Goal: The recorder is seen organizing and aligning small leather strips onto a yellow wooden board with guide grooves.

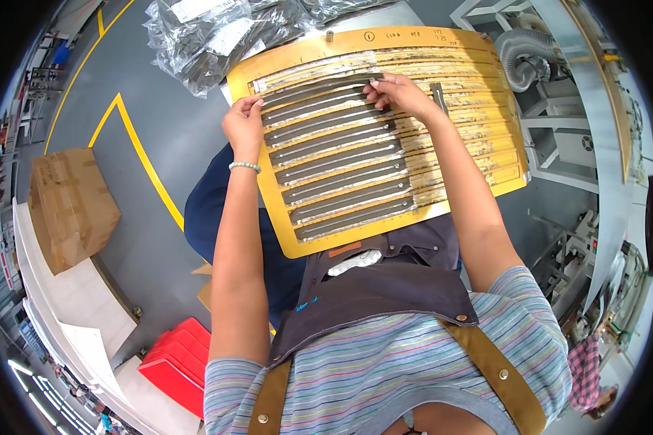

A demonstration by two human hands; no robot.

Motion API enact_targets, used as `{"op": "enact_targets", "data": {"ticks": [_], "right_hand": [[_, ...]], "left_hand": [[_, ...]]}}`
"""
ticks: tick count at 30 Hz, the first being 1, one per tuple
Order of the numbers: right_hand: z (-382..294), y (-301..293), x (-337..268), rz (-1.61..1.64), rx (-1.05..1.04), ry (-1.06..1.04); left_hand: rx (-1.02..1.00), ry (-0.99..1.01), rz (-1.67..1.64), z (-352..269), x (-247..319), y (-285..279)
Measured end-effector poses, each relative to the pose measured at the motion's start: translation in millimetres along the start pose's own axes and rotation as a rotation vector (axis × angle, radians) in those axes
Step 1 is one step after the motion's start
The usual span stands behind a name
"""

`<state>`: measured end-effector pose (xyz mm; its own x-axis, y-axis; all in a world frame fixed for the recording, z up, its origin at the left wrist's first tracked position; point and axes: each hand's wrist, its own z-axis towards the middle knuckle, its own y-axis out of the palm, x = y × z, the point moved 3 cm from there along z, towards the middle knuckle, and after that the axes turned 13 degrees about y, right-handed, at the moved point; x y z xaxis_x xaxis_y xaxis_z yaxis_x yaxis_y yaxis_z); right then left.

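A dark zipper (318, 86) stretches between my two hands over the upper left of a yellow slotted board (280, 223). Its left end is pinched in my left hand (243, 126), at the board's left edge. My right hand (396, 97) grips the other end near the board's middle, fingertips together. Below it, several dark zippers (340, 154) lie side by side in the board's long slots. Another dark zipper piece (438, 97) rests across the slots beyond my right wrist, partly hidden by the forearm. Pale, worn strips (468, 117) line the slots on the right half.
Clear plastic bags of dark goods (212, 41) lie past the board's far left corner. A flexible silver duct (514, 57) and white metal frame (558, 122) stand at right. On the left are a cardboard box (73, 206) and red bins (179, 361). A person in a checked shirt (583, 375) appears lower right.
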<state>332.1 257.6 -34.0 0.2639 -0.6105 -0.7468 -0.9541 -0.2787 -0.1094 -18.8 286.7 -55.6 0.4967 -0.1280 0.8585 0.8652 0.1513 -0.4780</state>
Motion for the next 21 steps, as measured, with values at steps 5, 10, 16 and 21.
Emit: {"op": "enact_targets", "data": {"ticks": [5,10,16,21], "right_hand": [[9.4,9.1,-1.5,0.165,0.048,-0.175],[9.8,15.8,-13.0,-0.08,0.351,-0.127],[26.6,4.6,-17.4,-0.093,0.351,-0.023],[38.0,-3.1,-22.3,-0.075,0.34,0.043]], "left_hand": [[-0.059,-0.01,0.122,2.3,12.2,-1.1],[-0.062,-0.067,-0.02,6.5,-8.1,-7.5],[-0.058,-0.01,0.29,10.8,8.4,-4.7],[-0.089,-0.001,0.353,18.0,7.7,-3.8]]}}
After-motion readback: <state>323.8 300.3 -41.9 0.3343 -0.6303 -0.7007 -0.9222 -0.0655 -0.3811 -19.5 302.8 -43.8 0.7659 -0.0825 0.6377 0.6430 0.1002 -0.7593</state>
